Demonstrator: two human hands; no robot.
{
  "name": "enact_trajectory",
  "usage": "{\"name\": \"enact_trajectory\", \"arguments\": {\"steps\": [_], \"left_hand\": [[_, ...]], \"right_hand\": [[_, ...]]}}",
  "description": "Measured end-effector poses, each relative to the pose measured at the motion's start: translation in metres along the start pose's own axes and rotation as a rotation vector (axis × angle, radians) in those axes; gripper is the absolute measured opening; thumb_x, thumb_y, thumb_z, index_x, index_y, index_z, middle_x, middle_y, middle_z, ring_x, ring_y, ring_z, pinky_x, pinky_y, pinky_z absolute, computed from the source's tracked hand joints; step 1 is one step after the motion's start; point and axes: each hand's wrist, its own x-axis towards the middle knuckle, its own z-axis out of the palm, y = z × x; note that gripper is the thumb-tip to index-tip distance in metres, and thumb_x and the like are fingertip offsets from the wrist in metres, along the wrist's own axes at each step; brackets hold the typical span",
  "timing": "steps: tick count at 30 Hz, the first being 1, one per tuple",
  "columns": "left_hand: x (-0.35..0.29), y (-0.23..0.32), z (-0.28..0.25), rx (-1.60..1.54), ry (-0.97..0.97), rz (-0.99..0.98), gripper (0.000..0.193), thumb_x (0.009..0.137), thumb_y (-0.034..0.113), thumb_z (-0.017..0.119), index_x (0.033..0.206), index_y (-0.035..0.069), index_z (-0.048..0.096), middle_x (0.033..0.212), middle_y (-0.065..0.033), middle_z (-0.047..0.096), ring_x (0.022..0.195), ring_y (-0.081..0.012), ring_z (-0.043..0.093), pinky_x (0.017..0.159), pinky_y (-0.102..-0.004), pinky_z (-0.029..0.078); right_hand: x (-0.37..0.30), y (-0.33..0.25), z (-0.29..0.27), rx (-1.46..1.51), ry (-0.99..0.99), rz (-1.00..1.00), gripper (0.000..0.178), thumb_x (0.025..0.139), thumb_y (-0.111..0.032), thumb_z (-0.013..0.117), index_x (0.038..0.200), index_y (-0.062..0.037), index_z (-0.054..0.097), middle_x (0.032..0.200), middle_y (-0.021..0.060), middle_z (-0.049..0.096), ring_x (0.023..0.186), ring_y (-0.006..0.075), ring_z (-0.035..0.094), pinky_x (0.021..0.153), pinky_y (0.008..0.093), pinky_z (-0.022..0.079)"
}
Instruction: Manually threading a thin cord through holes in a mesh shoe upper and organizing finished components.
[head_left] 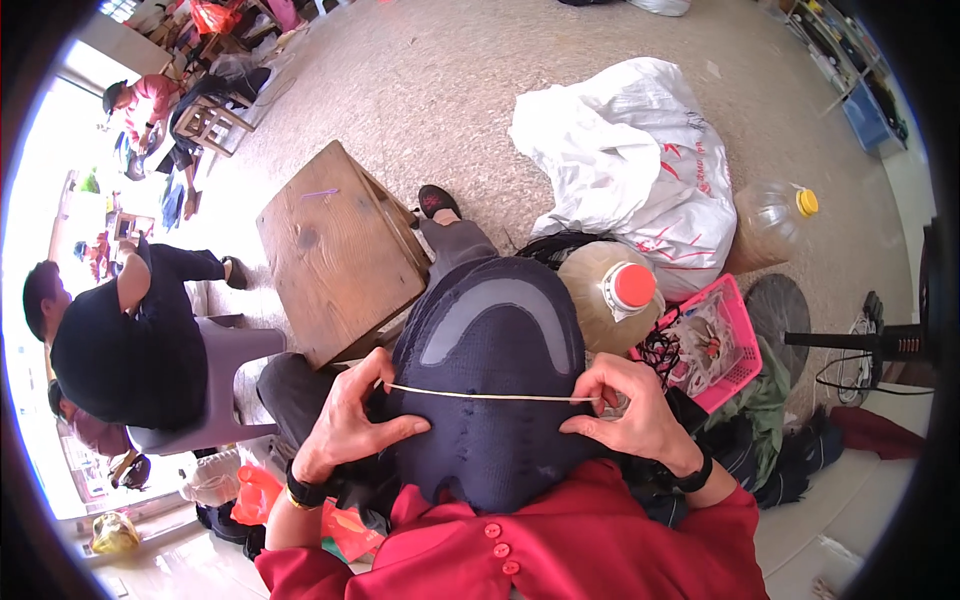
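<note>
Across my lap lies a stack of dark navy fabric pieces, like shoe uppers, with a grey U-shaped band on the top one. A thin pale cord is stretched straight over the stack from side to side; whether it is a loop I cannot tell. At its left end, the fingers of my left hand are curled on the cord, thumb resting by the fabric edge. My right hand grips the other end the same way. What lies beneath the stack is hidden.
A wooden stool stands front left. Right of the stack are a red-capped jug, a pink basket of cords and bands, a white sack and a yellow-capped jug. A person sits on a chair at left.
</note>
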Motion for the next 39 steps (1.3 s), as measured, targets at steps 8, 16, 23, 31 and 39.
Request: {"name": "enact_trajectory", "arguments": {"steps": [8, 16, 23, 31, 39], "left_hand": [[-0.003, -0.001, 0.025, 0.084, 0.304, 0.076, 0.060, 0.065, 0.016, 0.096, 0.071, 0.006, 0.037, 0.071, -0.0053, 0.041, 0.065, -0.0205, 0.041, 0.059, -0.0335, 0.034], [-0.014, -0.028, 0.039, -0.081, 0.395, -0.051, 0.061, 0.070, 0.017, 0.095, 0.068, 0.007, 0.035, 0.068, -0.0002, 0.041, 0.065, -0.0129, 0.038, 0.057, -0.0310, 0.032], [-0.030, -0.034, 0.042, -0.271, 0.276, -0.065, 0.059, 0.074, 0.024, 0.095, 0.093, 0.008, 0.042, 0.090, -0.0023, 0.054, 0.081, -0.0104, 0.049, 0.068, -0.0268, 0.041], [-0.020, -0.039, 0.039, -0.194, 0.119, 0.016, 0.078, 0.070, 0.031, 0.098, 0.113, 0.010, 0.036, 0.117, -0.0101, 0.047, 0.113, -0.0230, 0.047, 0.106, -0.0397, 0.037], [-0.014, -0.043, 0.040, -0.212, 0.144, 0.033, 0.074, 0.070, 0.025, 0.099, 0.110, 0.009, 0.039, 0.114, -0.0095, 0.052, 0.112, -0.0223, 0.052, 0.104, -0.0388, 0.041]], "right_hand": [[-0.007, -0.014, 0.014, 0.060, -0.074, -0.228, 0.022, 0.077, 0.002, 0.083, 0.088, -0.0083, 0.068, 0.086, 0.0038, 0.059, 0.070, 0.0205, 0.061, 0.061, 0.0320, 0.048], [-0.019, 0.017, 0.009, -0.024, -0.170, -0.067, 0.019, 0.077, 0.000, 0.080, 0.089, -0.0065, 0.068, 0.091, 0.0077, 0.064, 0.086, 0.0252, 0.067, 0.074, 0.0350, 0.053], [-0.019, 0.035, 0.020, -0.003, 0.016, -0.096, 0.019, 0.076, 0.000, 0.080, 0.088, -0.0027, 0.066, 0.095, 0.0106, 0.065, 0.087, 0.0254, 0.067, 0.078, 0.0340, 0.052], [-0.012, 0.059, 0.023, -0.062, 0.015, -0.066, 0.014, 0.076, 0.000, 0.068, 0.086, 0.0000, 0.058, 0.094, 0.0096, 0.057, 0.091, 0.0245, 0.063, 0.083, 0.0319, 0.049], [-0.002, 0.086, 0.027, 0.200, -0.040, 0.044, 0.015, 0.075, 0.005, 0.062, 0.088, 0.0009, 0.056, 0.094, 0.0092, 0.055, 0.093, 0.0208, 0.059, 0.083, 0.0291, 0.047]]}}
